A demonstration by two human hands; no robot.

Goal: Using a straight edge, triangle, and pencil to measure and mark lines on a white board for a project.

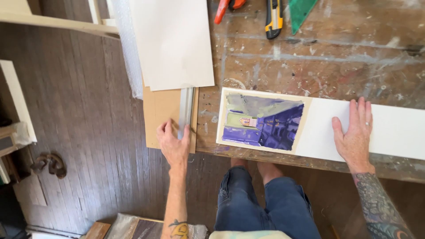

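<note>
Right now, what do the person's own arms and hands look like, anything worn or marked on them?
Both arms are bare, no sleeves or gloves. The left hand is bare; its forearm carries a small yellow tattoo. The right hand wears a ring on one finger; its forearm is covered in dense dark tattoos.

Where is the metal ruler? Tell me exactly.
In the head view the metal ruler lies left of the painting, on brown card at the workbench edge; the left hand grips its near end.

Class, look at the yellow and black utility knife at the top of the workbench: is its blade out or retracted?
Cannot tell. The utility knife lies flat on the workbench, but its upper end is cut off by the picture's edge.
</note>
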